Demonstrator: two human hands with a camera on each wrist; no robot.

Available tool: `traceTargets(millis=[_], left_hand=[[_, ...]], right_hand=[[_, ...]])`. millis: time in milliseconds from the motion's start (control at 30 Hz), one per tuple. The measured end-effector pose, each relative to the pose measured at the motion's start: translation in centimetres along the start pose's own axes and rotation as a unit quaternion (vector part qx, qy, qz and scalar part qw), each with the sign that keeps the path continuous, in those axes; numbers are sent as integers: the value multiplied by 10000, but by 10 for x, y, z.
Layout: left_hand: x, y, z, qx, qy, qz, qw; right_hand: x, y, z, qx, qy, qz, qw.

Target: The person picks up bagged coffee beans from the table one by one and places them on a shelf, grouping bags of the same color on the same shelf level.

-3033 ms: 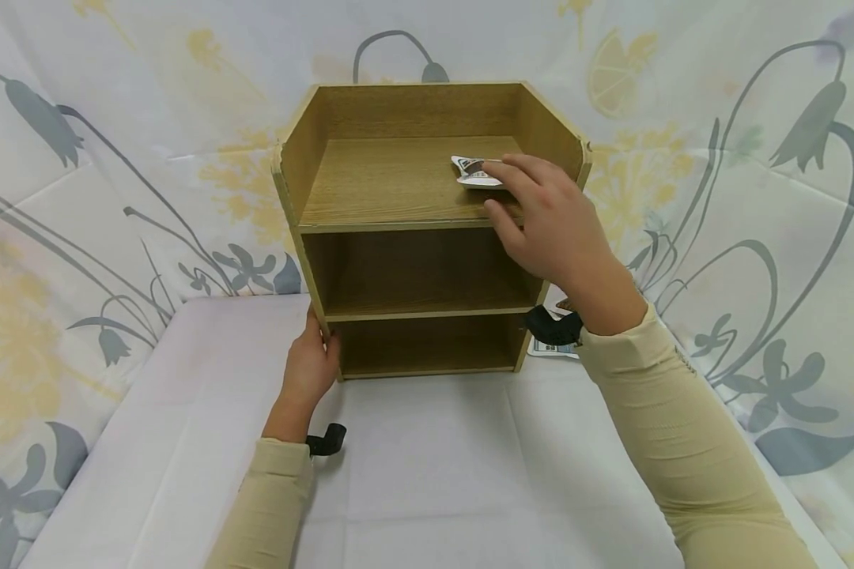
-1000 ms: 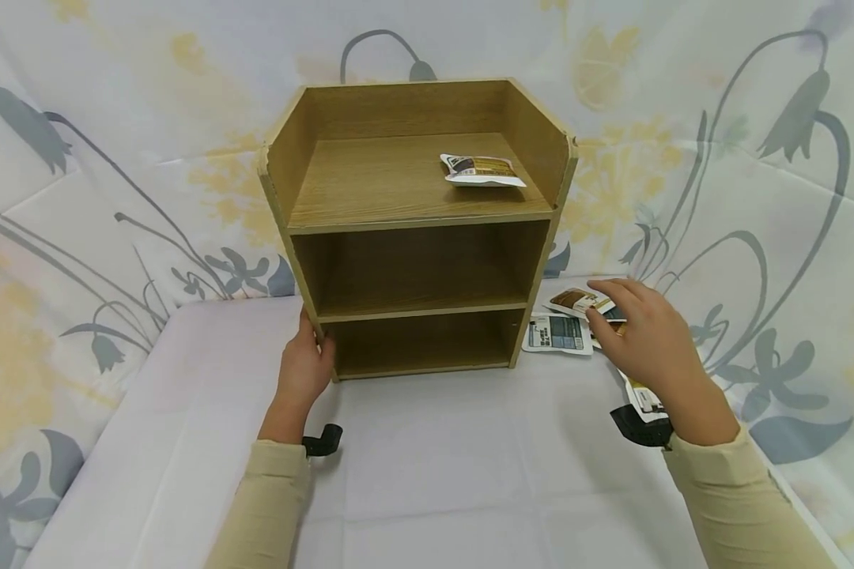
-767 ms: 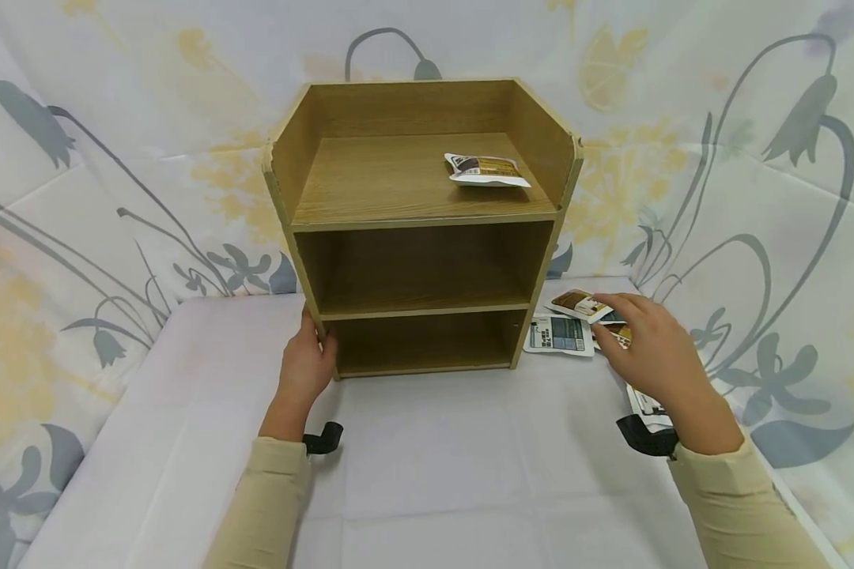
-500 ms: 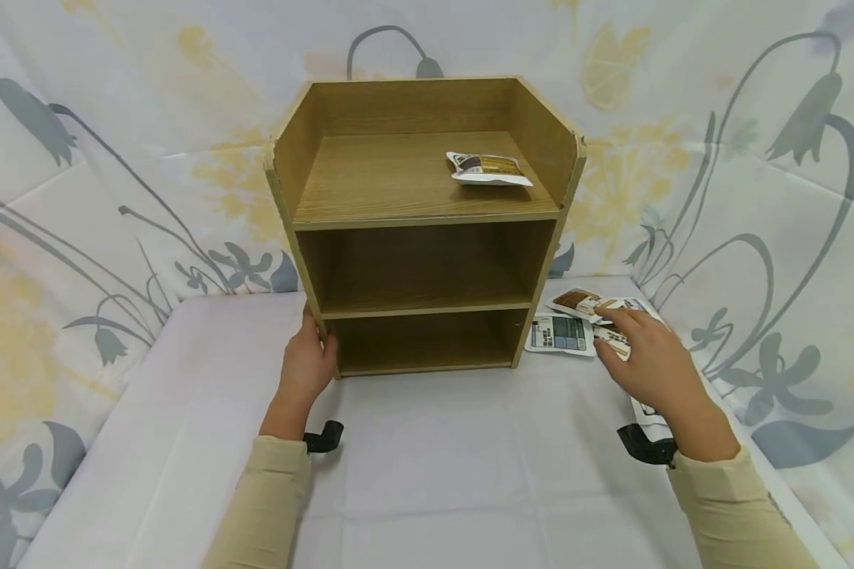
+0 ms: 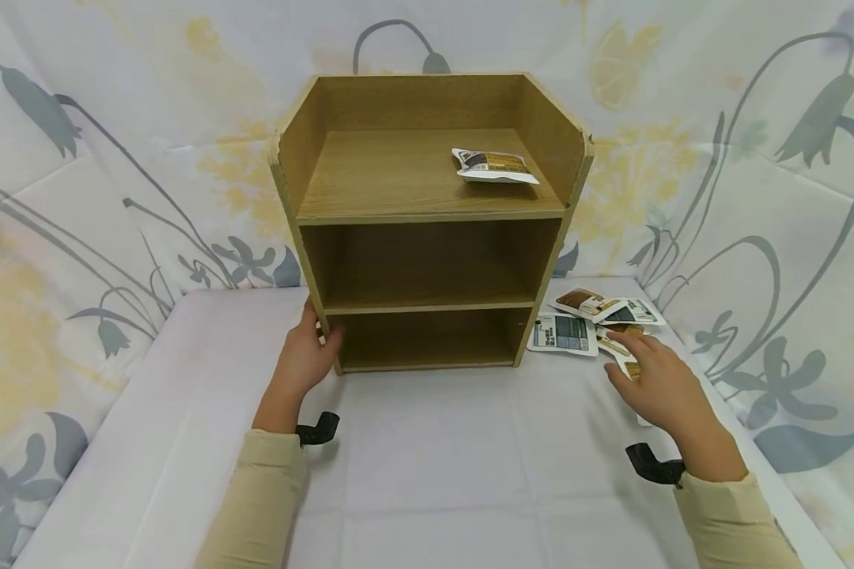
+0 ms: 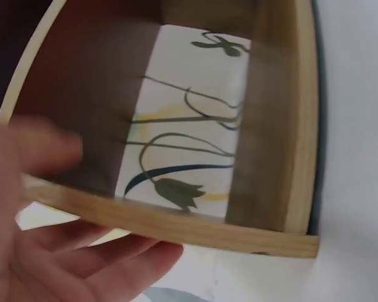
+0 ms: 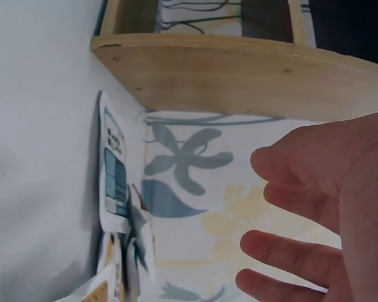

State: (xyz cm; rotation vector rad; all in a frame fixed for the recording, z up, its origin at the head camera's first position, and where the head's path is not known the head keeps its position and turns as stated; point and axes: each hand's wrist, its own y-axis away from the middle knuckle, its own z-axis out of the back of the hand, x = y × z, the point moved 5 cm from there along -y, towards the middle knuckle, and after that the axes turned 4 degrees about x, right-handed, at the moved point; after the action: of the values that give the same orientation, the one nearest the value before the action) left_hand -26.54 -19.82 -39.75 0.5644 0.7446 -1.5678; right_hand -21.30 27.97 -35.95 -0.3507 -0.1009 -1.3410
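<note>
While the left hand (image 5: 306, 359) grips the near left upright of the wooden shelf unit (image 5: 427, 221), fingers curled round its edge, the head view shows the right hand (image 5: 658, 383) lying with relaxed, slightly spread fingers on the near packets of the snack packets (image 5: 598, 324) scattered on the white tablecloth (image 5: 434, 458) just right of the unit. One packet on the top shelf (image 5: 496, 165) lies at its right side. By my reading a packet is being picked; next calls for a pinch on one.

From the left wrist, blurred fingers (image 6: 82, 258) wrap the shelf's edge.

From the right wrist, fingers (image 7: 296, 189) hang apart, holding nothing; the blue-labelled packet (image 7: 115, 176) shows edge-on, others cut off below.
</note>
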Motion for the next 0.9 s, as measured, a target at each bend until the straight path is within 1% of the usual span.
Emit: traceTargets(millis=[100, 167, 233, 333, 433, 533, 633, 700, 800, 833, 900], left_hand=[[1, -2, 0, 362, 444, 360, 9977], [1, -4, 1, 437, 624, 534, 9957], [-1, -7, 1, 415, 797, 655, 9938], [-5, -10, 0, 294, 1225, 748, 9892], [-8, -13, -2, 168, 1827, 803, 9797], [-10, -15, -4, 25, 2228, 911, 9706], [-12, -18, -5, -162, 2453, 1096, 9631], [-13, -21, -5, -271, 2643, 1202, 9565], [-15, -24, -6, -387, 2903, 1274, 9476], [-15, -25, -6, -433, 2953, 1250, 9462], [-14, -26, -5, -569, 2970, 1171, 9460]], right_hand=[[-5, 2, -5, 59, -8, -23, 10000], [-7, 4, -7, 119, -24, -50, 9999], [-9, 6, -9, 219, -57, -108, 9997], [-12, 7, -12, 343, -60, -203, 9992], [-15, 8, -16, 515, -47, -287, 9982], [-18, 9, -20, 647, -37, -310, 9974], [-22, 10, -23, 655, -57, -318, 9973], [-26, 10, -26, 649, -79, -348, 9973], [-32, 12, -29, 673, -96, -420, 9968], [-34, 13, -30, 681, -102, -440, 9967], [-38, 14, -33, 721, -135, -475, 9962]])
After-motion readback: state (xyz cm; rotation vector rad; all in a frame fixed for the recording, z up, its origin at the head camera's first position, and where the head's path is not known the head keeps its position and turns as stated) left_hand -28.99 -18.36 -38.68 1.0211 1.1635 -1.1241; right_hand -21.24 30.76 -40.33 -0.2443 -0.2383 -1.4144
